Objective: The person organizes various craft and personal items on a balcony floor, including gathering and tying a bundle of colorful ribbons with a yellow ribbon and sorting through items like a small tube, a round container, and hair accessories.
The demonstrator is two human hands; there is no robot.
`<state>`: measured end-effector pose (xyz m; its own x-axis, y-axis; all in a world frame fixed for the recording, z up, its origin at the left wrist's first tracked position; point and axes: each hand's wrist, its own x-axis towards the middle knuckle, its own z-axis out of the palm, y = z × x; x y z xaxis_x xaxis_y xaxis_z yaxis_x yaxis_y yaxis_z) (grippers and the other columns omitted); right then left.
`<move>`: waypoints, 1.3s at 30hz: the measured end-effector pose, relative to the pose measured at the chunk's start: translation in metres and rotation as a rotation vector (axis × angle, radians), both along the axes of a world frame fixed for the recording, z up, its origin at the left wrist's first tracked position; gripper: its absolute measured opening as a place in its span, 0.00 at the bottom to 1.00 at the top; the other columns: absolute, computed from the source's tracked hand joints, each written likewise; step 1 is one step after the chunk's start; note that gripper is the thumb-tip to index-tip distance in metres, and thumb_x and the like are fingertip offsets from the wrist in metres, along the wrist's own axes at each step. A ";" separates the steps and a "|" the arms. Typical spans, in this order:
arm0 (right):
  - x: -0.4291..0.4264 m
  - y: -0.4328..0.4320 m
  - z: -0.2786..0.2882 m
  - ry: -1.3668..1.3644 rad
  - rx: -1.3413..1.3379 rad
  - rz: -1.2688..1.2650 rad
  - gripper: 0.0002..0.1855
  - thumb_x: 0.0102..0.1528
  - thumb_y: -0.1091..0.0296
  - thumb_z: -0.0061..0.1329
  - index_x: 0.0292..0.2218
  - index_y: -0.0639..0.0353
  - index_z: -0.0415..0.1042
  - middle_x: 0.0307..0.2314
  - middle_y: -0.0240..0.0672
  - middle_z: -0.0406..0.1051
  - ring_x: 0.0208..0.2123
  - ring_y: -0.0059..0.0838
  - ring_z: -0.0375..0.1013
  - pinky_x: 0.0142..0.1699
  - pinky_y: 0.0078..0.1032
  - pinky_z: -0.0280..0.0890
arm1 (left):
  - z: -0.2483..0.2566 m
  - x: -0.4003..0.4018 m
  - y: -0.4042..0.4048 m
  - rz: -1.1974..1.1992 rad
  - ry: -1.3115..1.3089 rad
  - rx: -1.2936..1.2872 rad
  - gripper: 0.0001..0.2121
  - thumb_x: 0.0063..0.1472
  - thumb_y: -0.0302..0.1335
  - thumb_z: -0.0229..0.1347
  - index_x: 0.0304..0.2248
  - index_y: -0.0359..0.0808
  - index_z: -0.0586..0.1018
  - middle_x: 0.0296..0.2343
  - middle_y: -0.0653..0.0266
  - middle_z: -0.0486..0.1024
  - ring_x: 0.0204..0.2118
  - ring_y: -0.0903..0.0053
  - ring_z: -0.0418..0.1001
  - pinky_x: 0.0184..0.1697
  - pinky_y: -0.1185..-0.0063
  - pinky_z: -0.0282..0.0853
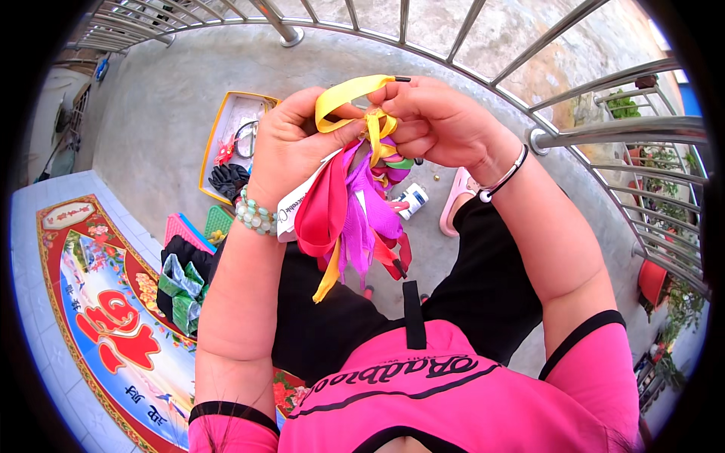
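Observation:
A flat yellow ribbon or lace (344,97) loops from my left hand (306,133) up to my right hand (430,116); its dark tip sticks out above the right fingers. My left thumb and fingers pinch the yellow material beside a yellow knot (378,133). The fingertips of my right hand close on the other side of this knot. From beneath it hangs a bundle of purple ribbons (362,198), with a red ribbon loop (323,218) and green and pink pieces. A white printed tag (291,206) hangs by my left wrist, which wears a bead bracelet.
On the concrete floor stand a yellow-edged tray (207,153) holding black gloves (228,180), and a white bottle (414,199). A tiled ledge with a decorated panel (107,306) lies left. Metal railings (430,54) curve around the front and right, near potted plants (651,283).

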<state>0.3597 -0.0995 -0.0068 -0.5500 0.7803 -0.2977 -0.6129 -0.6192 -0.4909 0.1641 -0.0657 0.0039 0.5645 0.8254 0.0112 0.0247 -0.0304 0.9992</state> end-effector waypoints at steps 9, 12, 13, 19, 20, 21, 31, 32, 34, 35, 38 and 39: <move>0.002 -0.008 0.017 -1.030 0.678 0.137 0.11 0.49 0.69 0.39 0.32 0.68 0.65 0.24 0.32 0.68 0.20 0.20 0.66 0.26 0.15 0.61 | 0.012 0.004 -0.008 0.057 0.050 -0.065 0.05 0.48 0.19 0.58 0.28 0.31 0.76 0.25 0.68 0.74 0.28 0.86 0.70 0.32 0.88 0.66; -0.004 -0.015 0.027 -0.823 0.450 0.068 0.11 0.50 0.69 0.34 0.29 0.66 0.65 0.24 0.34 0.68 0.21 0.21 0.68 0.29 0.18 0.65 | 0.009 0.000 -0.004 0.047 0.018 -0.112 0.05 0.50 0.20 0.57 0.29 0.30 0.75 0.25 0.69 0.73 0.28 0.87 0.70 0.32 0.87 0.66; -0.007 -0.018 0.032 -0.644 0.252 0.040 0.10 0.50 0.70 0.33 0.28 0.65 0.65 0.23 0.34 0.67 0.21 0.22 0.68 0.30 0.19 0.67 | 0.008 -0.002 -0.002 0.041 -0.001 -0.129 0.05 0.50 0.20 0.56 0.29 0.30 0.74 0.25 0.69 0.73 0.29 0.87 0.69 0.32 0.87 0.66; -0.005 -0.019 0.009 -0.532 0.332 -0.044 0.09 0.50 0.71 0.33 0.27 0.64 0.65 0.22 0.29 0.66 0.24 0.15 0.65 0.30 0.13 0.62 | 0.004 0.004 -0.009 0.080 -0.109 -0.171 0.05 0.54 0.23 0.53 0.29 0.31 0.73 0.26 0.66 0.74 0.27 0.86 0.70 0.31 0.87 0.67; -0.005 -0.018 0.007 -0.554 0.356 -0.012 0.09 0.50 0.71 0.33 0.28 0.64 0.66 0.22 0.28 0.65 0.24 0.13 0.63 0.29 0.12 0.60 | 0.007 0.004 -0.009 0.097 -0.102 -0.228 0.05 0.54 0.24 0.53 0.29 0.31 0.73 0.26 0.65 0.74 0.26 0.86 0.70 0.29 0.86 0.68; -0.004 -0.018 0.004 -0.555 0.356 -0.011 0.09 0.50 0.71 0.33 0.28 0.64 0.66 0.22 0.28 0.65 0.24 0.13 0.63 0.29 0.12 0.60 | 0.008 0.003 -0.010 0.113 -0.101 -0.286 0.05 0.55 0.24 0.53 0.29 0.32 0.73 0.26 0.64 0.74 0.26 0.85 0.71 0.27 0.86 0.69; 0.009 -0.021 -0.016 -0.898 0.595 -0.115 0.09 0.48 0.70 0.33 0.25 0.64 0.64 0.18 0.27 0.61 0.22 0.16 0.57 0.29 0.18 0.55 | 0.002 -0.016 0.005 0.189 -0.232 -0.333 0.03 0.57 0.23 0.48 0.25 0.34 0.69 0.29 0.57 0.73 0.31 0.75 0.72 0.36 0.79 0.69; 0.009 -0.021 -0.015 -0.995 0.626 -0.084 0.10 0.48 0.70 0.33 0.26 0.65 0.65 0.16 0.31 0.61 0.21 0.20 0.59 0.28 0.21 0.56 | 0.005 -0.017 0.005 0.110 -0.226 -0.261 0.05 0.58 0.24 0.47 0.25 0.34 0.68 0.29 0.56 0.73 0.33 0.74 0.71 0.38 0.77 0.68; 0.004 -0.024 -0.013 -1.066 0.621 -0.047 0.10 0.48 0.69 0.33 0.26 0.65 0.65 0.16 0.34 0.62 0.21 0.23 0.60 0.28 0.22 0.57 | 0.012 -0.013 0.003 0.034 -0.220 -0.203 0.06 0.59 0.26 0.46 0.24 0.35 0.67 0.29 0.56 0.73 0.35 0.72 0.71 0.41 0.75 0.66; 0.000 -0.026 -0.011 -1.138 0.621 -0.014 0.11 0.47 0.68 0.34 0.27 0.66 0.65 0.16 0.36 0.62 0.21 0.25 0.61 0.29 0.23 0.58 | 0.013 -0.007 0.000 -0.021 -0.292 -0.234 0.08 0.60 0.28 0.45 0.24 0.34 0.68 0.27 0.56 0.73 0.33 0.74 0.71 0.39 0.77 0.67; -0.006 -0.023 -0.002 -1.114 0.608 0.051 0.11 0.48 0.68 0.32 0.26 0.66 0.64 0.18 0.34 0.62 0.23 0.23 0.61 0.30 0.21 0.57 | 0.012 -0.008 0.003 -0.137 -0.351 -0.260 0.12 0.61 0.32 0.42 0.24 0.34 0.69 0.25 0.58 0.72 0.31 0.76 0.72 0.36 0.78 0.68; -0.005 -0.021 -0.001 -1.067 0.610 0.068 0.10 0.49 0.70 0.30 0.24 0.65 0.63 0.19 0.28 0.61 0.24 0.16 0.59 0.31 0.17 0.56 | 0.011 -0.009 0.007 -0.201 -0.342 -0.248 0.14 0.62 0.35 0.41 0.25 0.34 0.68 0.25 0.58 0.72 0.31 0.75 0.71 0.36 0.78 0.68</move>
<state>0.3547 -0.1204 -0.0082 -0.2998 0.9283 -0.2199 0.2975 -0.1280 -0.9461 0.1548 -0.0587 0.0144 0.7115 0.7015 0.0405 -0.2895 0.2402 0.9266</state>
